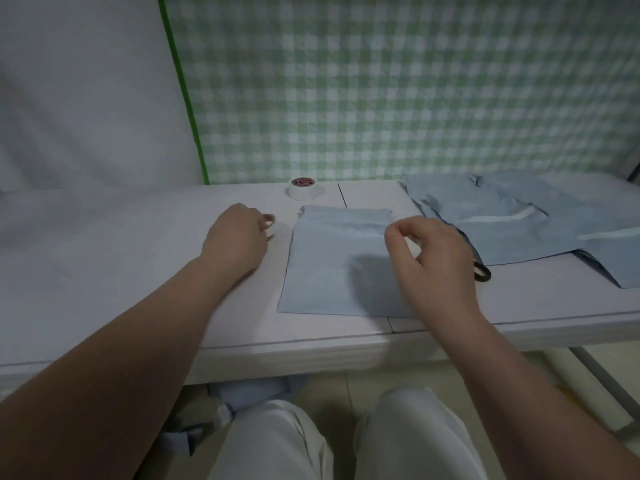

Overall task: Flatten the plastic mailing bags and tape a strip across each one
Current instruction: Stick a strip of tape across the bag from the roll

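A light blue mailing bag (pixel 329 271) lies flat on the white table (pixel 138 244), its opening toward the far side. My left hand (pixel 239 240) rests on the table just left of the bag, its fingers curled around a small shiny end at the fingertips. My right hand (pixel 433 261) hovers over the bag's right edge, thumb and fingers pinched on a pale bit. A faint glossy tape strip (pixel 346 233) runs across the bag's upper part between the two hands. It is clear and hard to make out. The white tape roll (pixel 304 190) stands behind the bag.
A loose pile of blue mailing bags (pixel 519 220) covers the right of the table. A black scissors handle (pixel 483 271) pokes out behind my right wrist. A green checked curtain (pixel 381 98) hangs behind the table. More blue bags (pixel 249 393) lie on the floor by my knees.
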The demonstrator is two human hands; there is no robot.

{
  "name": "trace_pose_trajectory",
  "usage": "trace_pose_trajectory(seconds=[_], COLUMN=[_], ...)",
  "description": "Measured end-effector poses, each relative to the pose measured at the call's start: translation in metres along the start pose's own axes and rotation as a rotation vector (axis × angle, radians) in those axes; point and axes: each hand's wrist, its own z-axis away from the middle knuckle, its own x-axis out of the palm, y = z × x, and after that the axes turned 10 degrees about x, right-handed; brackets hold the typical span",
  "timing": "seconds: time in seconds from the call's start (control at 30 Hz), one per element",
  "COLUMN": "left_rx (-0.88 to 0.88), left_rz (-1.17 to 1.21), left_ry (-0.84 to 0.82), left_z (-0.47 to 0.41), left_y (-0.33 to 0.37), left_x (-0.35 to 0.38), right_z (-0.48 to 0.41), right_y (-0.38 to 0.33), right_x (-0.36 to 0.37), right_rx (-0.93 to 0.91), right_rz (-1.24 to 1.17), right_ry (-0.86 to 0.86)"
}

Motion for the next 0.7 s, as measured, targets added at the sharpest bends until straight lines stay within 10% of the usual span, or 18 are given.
trace_pose_trajectory(seconds=[0.23,0.7], left_rx=[0.041,0.152], left_rz=[1.017,1.195], left_ry=[-0.031,-0.005], left_z=[-0.019,-0.041], left_y=[0.046,0.049], left_x=[-0.005,0.029], right_z=[-0.063,-0.102], right_y=[-0.009,0.0], right_x=[0.025,0.065], right_rx=[0.192,0.32], right_rz=[-0.129,-0.531], right_ry=[-0.378,-0.805])
